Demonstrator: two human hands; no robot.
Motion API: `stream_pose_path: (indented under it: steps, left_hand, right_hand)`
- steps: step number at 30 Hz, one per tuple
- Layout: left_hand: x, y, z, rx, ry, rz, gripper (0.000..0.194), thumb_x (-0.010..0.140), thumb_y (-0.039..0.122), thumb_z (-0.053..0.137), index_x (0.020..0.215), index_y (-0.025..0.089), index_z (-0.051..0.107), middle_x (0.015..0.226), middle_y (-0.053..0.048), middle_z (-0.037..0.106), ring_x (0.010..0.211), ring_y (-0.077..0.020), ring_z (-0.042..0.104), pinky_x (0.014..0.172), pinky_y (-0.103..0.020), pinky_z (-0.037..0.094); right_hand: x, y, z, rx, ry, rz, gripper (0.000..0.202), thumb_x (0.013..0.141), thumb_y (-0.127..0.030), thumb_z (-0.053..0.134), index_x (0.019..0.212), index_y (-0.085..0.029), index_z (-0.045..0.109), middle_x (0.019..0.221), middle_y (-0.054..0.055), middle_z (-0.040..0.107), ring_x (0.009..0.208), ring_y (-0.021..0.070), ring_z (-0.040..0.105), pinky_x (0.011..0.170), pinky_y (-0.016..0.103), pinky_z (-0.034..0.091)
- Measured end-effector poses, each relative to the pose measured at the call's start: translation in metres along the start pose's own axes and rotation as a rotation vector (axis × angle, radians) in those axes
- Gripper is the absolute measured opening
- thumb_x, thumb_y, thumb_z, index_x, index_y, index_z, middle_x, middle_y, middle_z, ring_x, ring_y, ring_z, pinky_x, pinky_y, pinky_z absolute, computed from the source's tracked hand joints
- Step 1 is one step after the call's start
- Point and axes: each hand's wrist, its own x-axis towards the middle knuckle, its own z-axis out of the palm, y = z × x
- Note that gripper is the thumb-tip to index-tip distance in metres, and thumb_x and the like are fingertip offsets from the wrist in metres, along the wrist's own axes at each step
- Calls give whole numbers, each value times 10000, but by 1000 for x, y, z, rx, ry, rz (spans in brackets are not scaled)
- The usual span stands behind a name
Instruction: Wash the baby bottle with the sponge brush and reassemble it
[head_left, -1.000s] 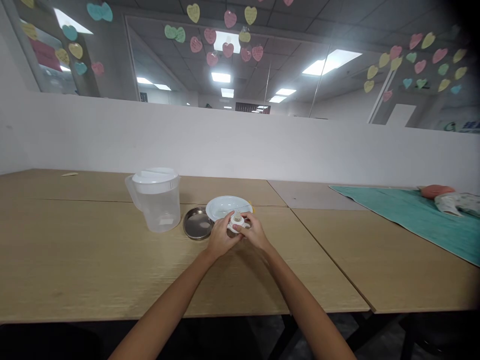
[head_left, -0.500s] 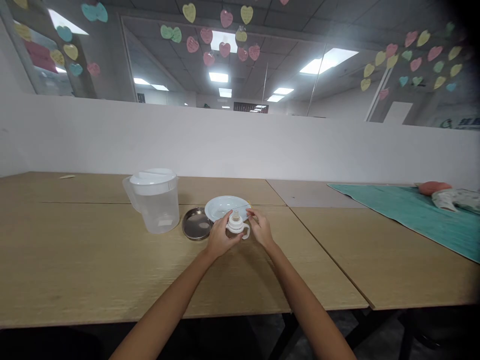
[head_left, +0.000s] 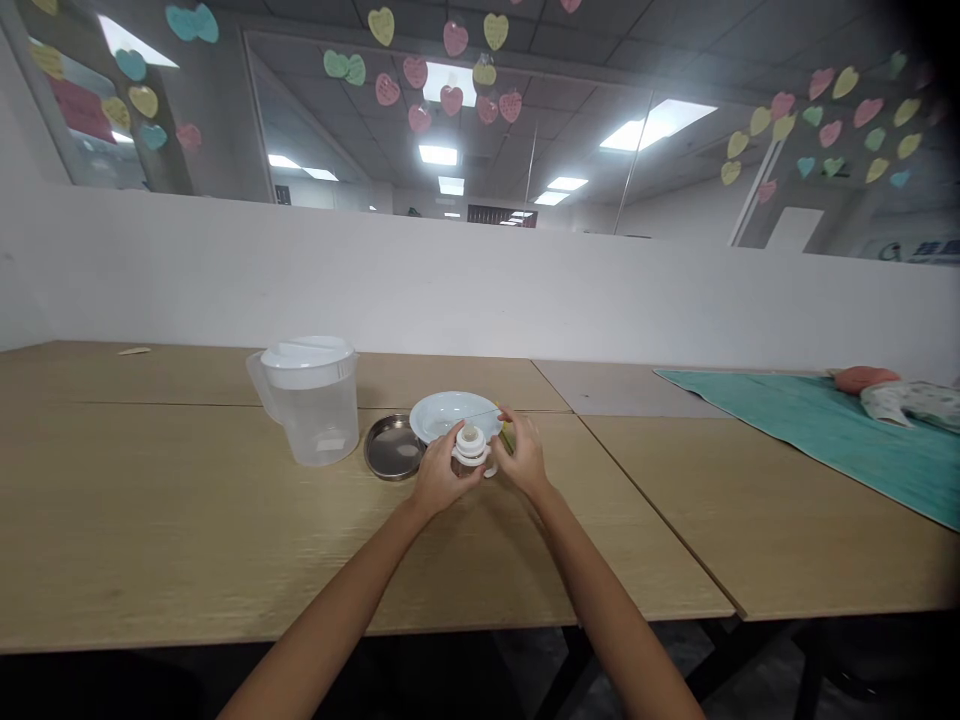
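Note:
My left hand (head_left: 441, 475) is wrapped round the left side of a small white bottle top with handles (head_left: 470, 447). Just to its right is my right hand (head_left: 523, 455), its thumb and index finger apart near the cup's right handle, with nothing plainly between them. Behind both hands lies a pale blue-white bowl (head_left: 435, 412), partly covered by the fingers. A thin line, too fine to make out, crosses over the bowl toward my right fingertips. The lower part of the white object is hidden by my left hand.
A round metal dish (head_left: 393, 447) sits left of the bowl. Farther left stands a clear lidded pitcher (head_left: 319, 415). At the right, a green cloth (head_left: 825, 425) carries a doll-like figure (head_left: 907, 398). A white wall (head_left: 450, 285) rises behind the table (head_left: 187, 520).
My right hand has shifted slightly, its index finger now higher and its thumb nearer the white object's right handle. My left hand keeps its hold.

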Motion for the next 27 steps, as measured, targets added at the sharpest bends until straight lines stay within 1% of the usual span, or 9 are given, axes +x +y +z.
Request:
stream_pose_path:
  steps: [2,4,8,11,13,15,19,22,27]
  left_hand:
    - [0,0,0,-2,-4,-13,712,688,372,650,1307,162,368,1210,-129,558,1100,-259,530,944,-429,418]
    - [0,0,-1,-3,-7,-25,709,685,375,653,1306,171,376,1178,-121,575,1063,-252,548,929,-424,427]
    - [-1,-1,0,-7,-7,-9,701,686,364,652,1305,175,382,1176,-114,580,1070,-255,545,931,-429,425]
    - [-1,-1,0,-8,-7,0,688,692,334,643,1306,170,380,1192,-111,575,1090,-251,537,939,-419,423]
    - [-1,-1,-1,-5,-4,-3,676,689,314,641,1298,166,389,1186,-110,579,1089,-248,539,938,-410,425]
    - [-1,0,-1,-8,-1,-4,674,686,322,645,1293,170,394,1188,-109,578,1086,-249,540,937,-412,424]
    - [0,1,-1,-8,-17,-26,707,685,372,655,1306,177,377,1158,-109,586,1061,-252,543,929,-424,418]
    - [-1,1,-1,3,-19,-40,701,694,398,644,1304,177,380,1135,-107,591,1052,-248,543,929,-421,416]
    - [-1,2,-2,26,-17,-40,702,703,414,632,1309,171,373,1115,-106,595,1030,-241,553,919,-406,426]
  right_hand:
    - [0,5,0,17,16,50,447,822,-337,482,1239,-179,455,1003,84,606,983,233,526,921,407,361]
    - [0,6,2,76,-11,78,434,844,-376,462,1236,-190,466,981,73,613,968,220,537,923,394,367]
    - [-3,-3,5,249,-179,38,367,886,-422,393,1137,-208,553,992,58,620,956,195,555,890,343,407]
    - [-4,-13,7,259,-258,-5,334,847,-442,477,1045,-203,601,980,65,627,943,206,555,861,343,428]
    - [-4,-18,8,242,-231,20,315,794,-436,564,997,-200,615,962,68,633,936,217,558,858,356,436]
    - [-3,-22,8,288,-164,99,321,764,-419,605,992,-195,614,975,73,640,939,220,569,864,366,447]
    - [2,-24,6,554,-8,299,434,707,-390,665,1074,-173,584,1042,88,650,959,220,598,885,381,468]
    - [9,-23,4,795,71,434,490,646,-375,716,1067,-169,576,1026,91,660,914,216,620,825,380,515]
    - [16,-22,-5,1061,174,560,394,632,-349,745,960,-187,597,947,46,653,754,155,637,738,326,559]
